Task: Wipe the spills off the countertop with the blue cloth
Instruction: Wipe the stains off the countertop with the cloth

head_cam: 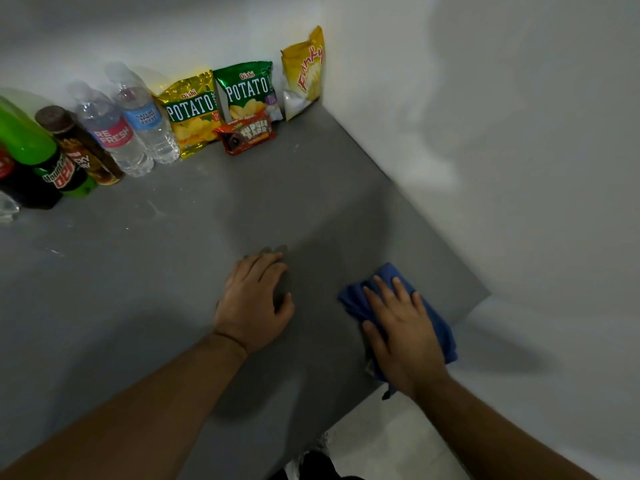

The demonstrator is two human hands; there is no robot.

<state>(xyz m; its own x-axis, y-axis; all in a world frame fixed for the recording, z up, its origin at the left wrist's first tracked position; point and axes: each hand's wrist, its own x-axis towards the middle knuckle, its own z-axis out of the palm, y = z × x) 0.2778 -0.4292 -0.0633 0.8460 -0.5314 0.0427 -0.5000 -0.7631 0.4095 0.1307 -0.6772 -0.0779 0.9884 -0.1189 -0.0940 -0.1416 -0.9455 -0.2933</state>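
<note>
Blue cloth (433,317), grey countertop (173,271), green soda bottle (31,140), yellow snack bag (304,71)

Row of goods stood along the white back wall (207,29). From left:
- dark soda bottle (24,192), partly cut off by the frame edge
- green Mountain Dew bottle (48,157)
- brown bottle (81,150) with a dark cap, label blurred
- Refresh water bottle (110,133) and Nature's Spring water bottle (145,116), both clear, close side by side

Next came a gold Oishi Potato chip bag (192,112) and a green Oishi Potato chip bag (247,90), both upright and side by side. A red Fudgee Barr pack (246,133) lay in front of the green bag. A yellow Funky snack bag (304,72) leaned in the corner where the two walls met. Pale floor (398,441) showed at lower right.
</note>
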